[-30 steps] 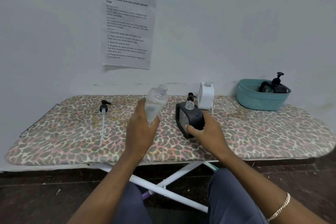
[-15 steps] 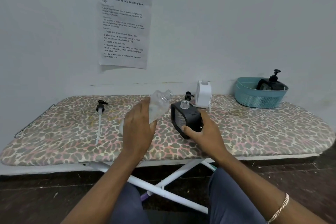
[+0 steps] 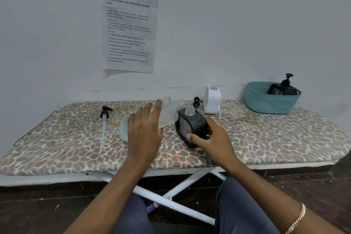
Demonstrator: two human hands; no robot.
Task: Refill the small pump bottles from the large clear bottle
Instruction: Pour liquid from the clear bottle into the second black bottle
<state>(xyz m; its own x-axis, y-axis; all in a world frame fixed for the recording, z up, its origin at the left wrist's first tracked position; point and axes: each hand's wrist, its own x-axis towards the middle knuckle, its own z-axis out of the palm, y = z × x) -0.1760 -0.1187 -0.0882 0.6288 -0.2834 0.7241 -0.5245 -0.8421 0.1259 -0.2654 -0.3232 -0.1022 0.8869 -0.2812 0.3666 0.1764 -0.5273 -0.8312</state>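
My left hand (image 3: 145, 131) grips the large clear bottle (image 3: 169, 113), which is uncapped and tilted to the right, its mouth just left of the open neck of a small black bottle (image 3: 191, 129). That black bottle stands on the leopard-print board (image 3: 266, 138) with my right hand (image 3: 212, 139) curled round its lower right side. A small white bottle (image 3: 212, 99), also without a pump, stands behind it. One black pump head with a long white tube (image 3: 104, 125) lies on the board at the left. Another black pump head (image 3: 197, 101) lies between the black and white bottles.
A teal basket (image 3: 271, 103) at the back right holds a black pump bottle (image 3: 284, 87) with its pump on. A printed sheet (image 3: 129, 28) hangs on the wall. The board's white legs (image 3: 171, 201) cross below, in front of my knees.
My left hand has tipped the clear bottle from nearly upright down to the right, bringing its mouth close to the black bottle's neck. The right hand keeps its hold on the black bottle.
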